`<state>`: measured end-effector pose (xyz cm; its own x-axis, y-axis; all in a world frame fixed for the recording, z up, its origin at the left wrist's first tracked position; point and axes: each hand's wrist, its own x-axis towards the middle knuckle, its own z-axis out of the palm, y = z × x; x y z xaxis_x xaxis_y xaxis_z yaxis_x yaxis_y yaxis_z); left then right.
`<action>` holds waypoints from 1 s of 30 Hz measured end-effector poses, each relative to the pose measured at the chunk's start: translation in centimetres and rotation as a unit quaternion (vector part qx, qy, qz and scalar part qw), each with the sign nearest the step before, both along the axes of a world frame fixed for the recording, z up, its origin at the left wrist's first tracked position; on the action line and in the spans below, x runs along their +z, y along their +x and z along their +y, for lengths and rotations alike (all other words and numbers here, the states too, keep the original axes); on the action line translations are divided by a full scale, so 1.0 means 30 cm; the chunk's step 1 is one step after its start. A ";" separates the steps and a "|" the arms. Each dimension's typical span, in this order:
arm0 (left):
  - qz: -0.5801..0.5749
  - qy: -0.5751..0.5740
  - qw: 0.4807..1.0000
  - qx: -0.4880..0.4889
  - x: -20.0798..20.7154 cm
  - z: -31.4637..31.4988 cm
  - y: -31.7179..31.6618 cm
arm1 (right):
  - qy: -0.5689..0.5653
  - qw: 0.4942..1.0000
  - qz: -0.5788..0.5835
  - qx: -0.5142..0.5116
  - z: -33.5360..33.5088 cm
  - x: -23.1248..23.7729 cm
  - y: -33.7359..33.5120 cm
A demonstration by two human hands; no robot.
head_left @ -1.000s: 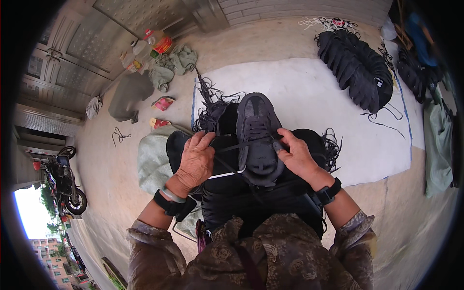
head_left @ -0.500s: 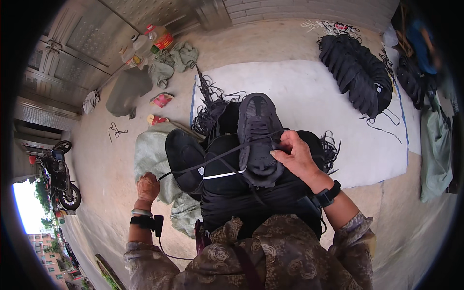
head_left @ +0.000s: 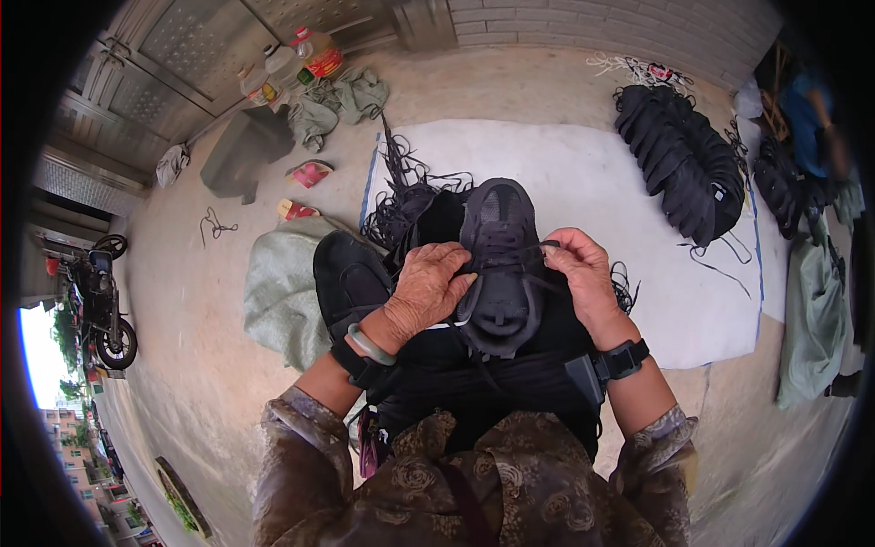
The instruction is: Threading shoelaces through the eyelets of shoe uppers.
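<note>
A black sneaker lies across my lap, toe pointing away, with its laces partly threaded through the eyelets. My right hand is closed at the sneaker's right side, pinching a black shoelace between thumb and fingers. On the opposite side my left hand is closed, its thumb and fingertips gripping the edge of the sneaker's upper; whether a lace is also in them is hidden. Another black shoe rests just left of that hand. Behind the sneaker sits a tangled bunch of black laces.
A white sheet covers the floor ahead, with a row of black shoe pieces at its far right. A grey-green sack lies on the left. Farther off are red slippers, bottles and a motorcycle.
My left hand has come in from far left, where it held a stretched lace, to the sneaker's left side. The right hand has shifted slightly right and up, still pinching a lace.
</note>
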<state>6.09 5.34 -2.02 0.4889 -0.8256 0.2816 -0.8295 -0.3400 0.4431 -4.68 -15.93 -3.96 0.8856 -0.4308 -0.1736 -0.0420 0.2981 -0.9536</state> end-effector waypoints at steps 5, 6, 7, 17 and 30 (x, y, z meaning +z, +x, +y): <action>0.048 0.036 0.998 0.022 0.000 -0.045 -0.043 | -0.010 0.999 -0.009 0.038 0.000 0.003 0.011; 0.078 0.056 0.995 0.038 0.007 -0.055 -0.050 | -0.011 0.999 0.006 0.038 -0.006 0.004 0.011; 0.078 0.058 0.995 0.039 0.009 -0.060 -0.056 | -0.014 1.000 0.003 0.028 -0.008 0.001 0.016; -0.065 0.106 0.992 -0.015 0.018 -0.084 -0.072 | -0.307 0.933 0.081 0.170 -0.031 0.044 0.030; 0.116 -0.057 0.990 0.050 0.000 -0.079 -0.065 | -0.214 0.946 0.198 0.138 -0.047 -0.074 0.076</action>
<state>4.13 2.97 -2.03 0.6287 -0.7395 0.2407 -0.6655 -0.3514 0.6585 -2.40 -17.34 -6.18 0.8767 -0.2984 -0.3772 -0.4414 -0.1873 -0.8776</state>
